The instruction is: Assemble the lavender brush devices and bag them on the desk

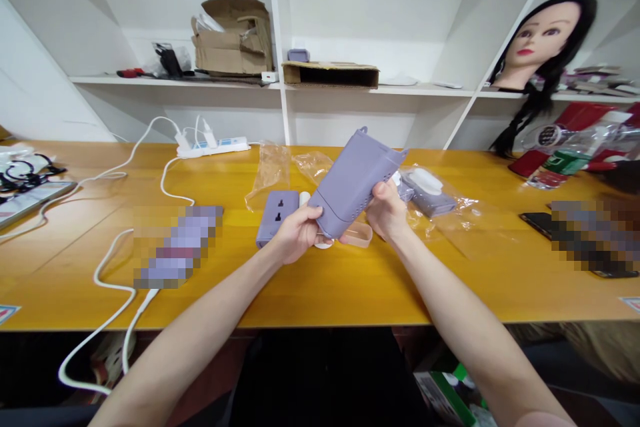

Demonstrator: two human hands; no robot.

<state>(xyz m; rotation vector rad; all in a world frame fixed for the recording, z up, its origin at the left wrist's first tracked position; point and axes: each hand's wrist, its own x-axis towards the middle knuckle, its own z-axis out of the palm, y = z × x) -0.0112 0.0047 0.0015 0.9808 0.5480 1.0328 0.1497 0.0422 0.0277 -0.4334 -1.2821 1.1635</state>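
Observation:
Both my hands hold a lavender perforated plastic holder (355,180), tilted up across the middle of the yellow wooden table (320,293). My left hand (297,233) grips its lower end, and my right hand (387,210) grips its right side. Just below my left hand lies a lavender plastic piece with two dark socket-shaped holes (277,219). A small pink tray (357,235) sits under the holder, partly hidden. Behind my right hand, a lavender item with a white lid (425,192) lies in clear plastic wrap.
Empty clear plastic bags (267,173) lie behind the holder. A white power strip (213,147) sends white cables across the left of the table. A pixelated patch (175,247) covers something there. White shelves with cardboard boxes (233,40) and a mannequin head (545,40) stand behind the table.

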